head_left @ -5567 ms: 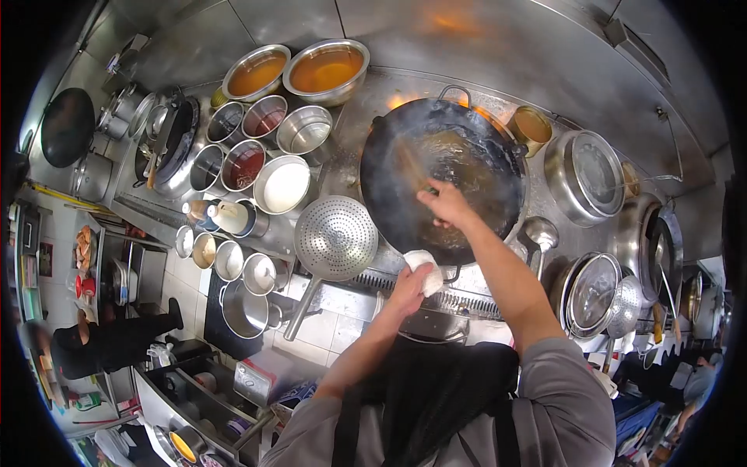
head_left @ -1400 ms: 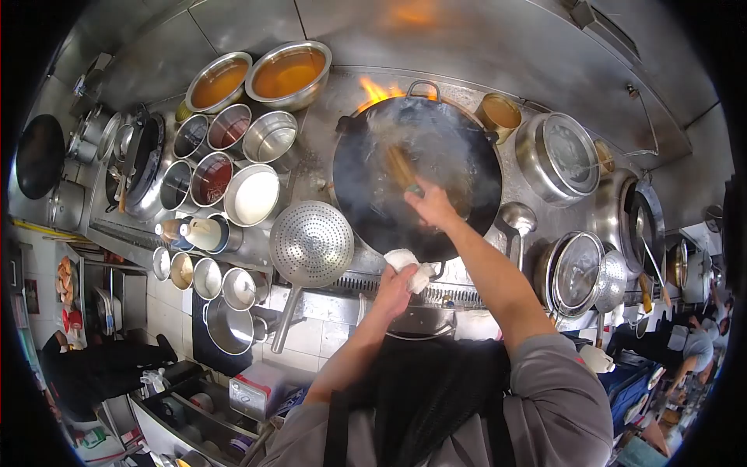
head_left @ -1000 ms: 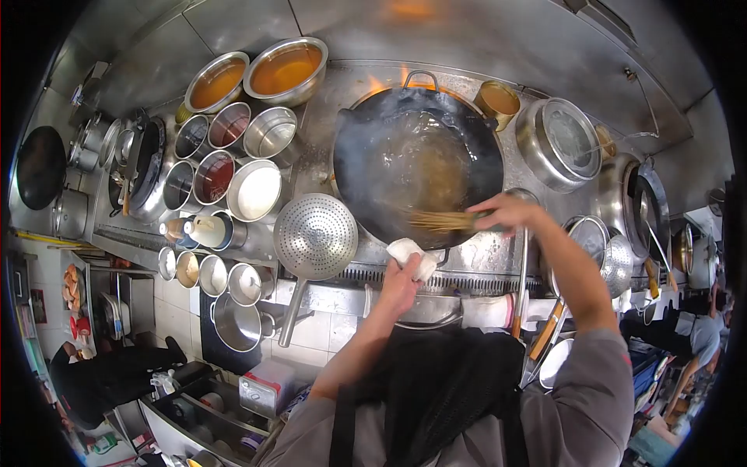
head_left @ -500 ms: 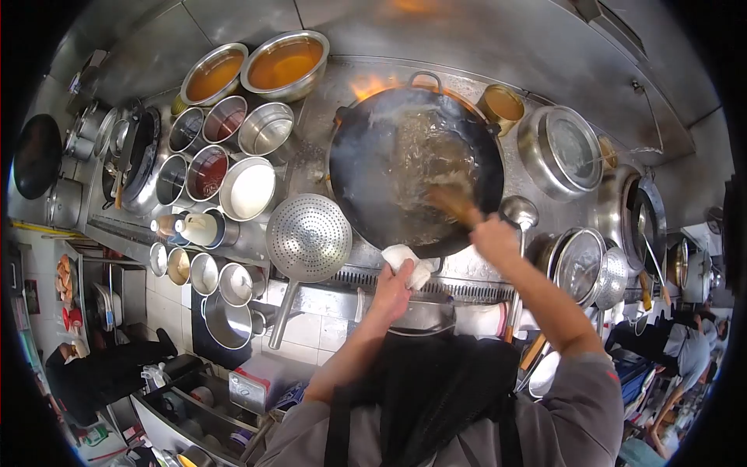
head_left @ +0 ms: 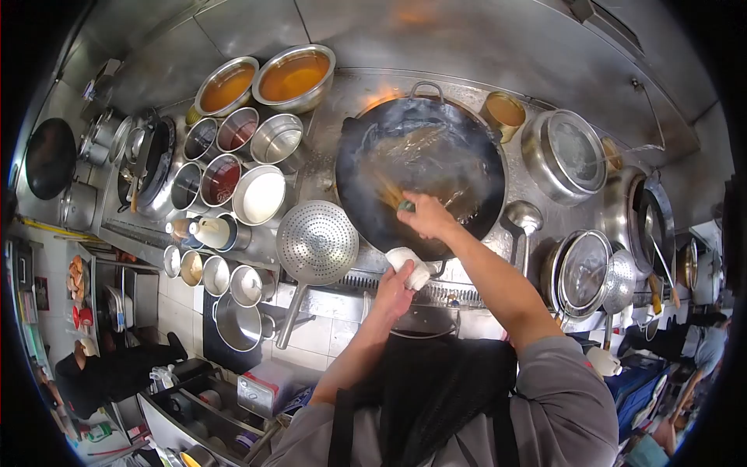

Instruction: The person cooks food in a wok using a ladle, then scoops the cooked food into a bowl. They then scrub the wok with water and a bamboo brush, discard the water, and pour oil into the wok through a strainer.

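Observation:
A large black wok [head_left: 348,183] sits over a burner with flame at its far rim; murky water swirls inside. My right hand [head_left: 426,216] is closed round a wok brush [head_left: 389,191], its tan bristles down in the water on the wok's left side, blurred by motion. Folded white cloth [head_left: 408,268] is gripped in my left hand [head_left: 395,289] at the wok's near rim, by the near handle. Whether the cloth wraps that handle is hidden. Left of the wok lies a perforated strainer [head_left: 317,243]; to its right rests a steel ladle [head_left: 522,217].
Steel pots of sauces and a white powder [head_left: 260,195] stand at the left, below two bowls of amber liquid [head_left: 294,76]. On the right are a lidded pot [head_left: 564,156] and stacked strainers [head_left: 583,271]. Other people are at the far left and far right.
My right hand has swept the wok brush leftward across the wok, and the water has shifted. My left hand stays at the near rim with the cloth. The whole view has shifted slightly.

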{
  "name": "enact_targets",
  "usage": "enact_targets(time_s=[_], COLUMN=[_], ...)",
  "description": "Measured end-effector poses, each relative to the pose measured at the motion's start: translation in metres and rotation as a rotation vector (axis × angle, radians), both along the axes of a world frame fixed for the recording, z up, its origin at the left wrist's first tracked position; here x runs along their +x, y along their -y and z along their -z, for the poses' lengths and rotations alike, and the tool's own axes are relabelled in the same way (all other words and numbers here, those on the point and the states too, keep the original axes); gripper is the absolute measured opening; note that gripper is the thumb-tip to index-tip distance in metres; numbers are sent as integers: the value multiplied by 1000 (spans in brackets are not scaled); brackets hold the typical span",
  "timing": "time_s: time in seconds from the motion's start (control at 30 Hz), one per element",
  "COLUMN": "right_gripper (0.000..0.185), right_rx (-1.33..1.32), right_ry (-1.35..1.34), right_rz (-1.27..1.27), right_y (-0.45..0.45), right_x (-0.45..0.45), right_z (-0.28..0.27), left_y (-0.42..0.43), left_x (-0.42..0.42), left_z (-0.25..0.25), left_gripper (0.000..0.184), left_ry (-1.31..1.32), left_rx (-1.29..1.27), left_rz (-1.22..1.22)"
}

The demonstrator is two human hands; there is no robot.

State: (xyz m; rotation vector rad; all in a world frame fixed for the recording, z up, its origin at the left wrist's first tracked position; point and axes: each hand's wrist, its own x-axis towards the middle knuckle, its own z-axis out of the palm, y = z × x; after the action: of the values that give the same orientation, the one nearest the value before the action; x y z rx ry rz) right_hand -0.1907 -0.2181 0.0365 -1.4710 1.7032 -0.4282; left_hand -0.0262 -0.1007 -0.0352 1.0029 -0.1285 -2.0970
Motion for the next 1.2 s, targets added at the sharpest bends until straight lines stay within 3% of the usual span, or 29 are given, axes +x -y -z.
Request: enact_targets(time_s=[0.1, 0.23, 0.3, 0.43, 0.53, 0.6, 0.7, 0.77, 0.9, 0.97, 1.1, 1.2], right_gripper=[64, 60, 55, 44, 53, 60, 55, 56, 58, 55, 58, 62], right_rx=[-117, 75, 97, 71, -41, 22, 81, 31, -59, 118, 130, 112], right_ry=[-119, -303, -567, -662, -610, -577, -751, -942, -678, -254, 7, 76], right_rz=[-144, -306, -250, -78, -103, -146, -168, -137, -76, 151, 207, 101], right_y=[-47, -92, -81, -31, -38, -64, -93, -76, 30, 62, 54, 22], right_x=[-15, -86, -114, -70, -16, -8, -56, -117, -135, -90, -22, 0], right_z=[8, -35, -46, -20, 12, -7, -14, 11, -1, -29, -35, -17], left_y=[-3, -2, -1, 1, -2, -4, -3, -2, -2, 2, 2, 0], left_x=[-2, 1, 2, 2, 0, 1, 5, 5, 6, 6, 7, 6], left_z=[2, 2, -1, -6, 1, 4, -4, -9, 2, 0, 13, 16], left_gripper=[26, 28, 29, 29, 30, 31, 32, 33, 33, 31, 30, 32], left_ry=[-6, 12, -7, -25, -24, -35, -61, -62, -89, -57, -64, -48], left_rx=[-15, -28, -4, 1, -1, -11, -19, -1, -3, 31, -7, -18], left_rz=[-3, 34, 37, 25, 15, 8, 14, 19, 27, 47, 41, 24])
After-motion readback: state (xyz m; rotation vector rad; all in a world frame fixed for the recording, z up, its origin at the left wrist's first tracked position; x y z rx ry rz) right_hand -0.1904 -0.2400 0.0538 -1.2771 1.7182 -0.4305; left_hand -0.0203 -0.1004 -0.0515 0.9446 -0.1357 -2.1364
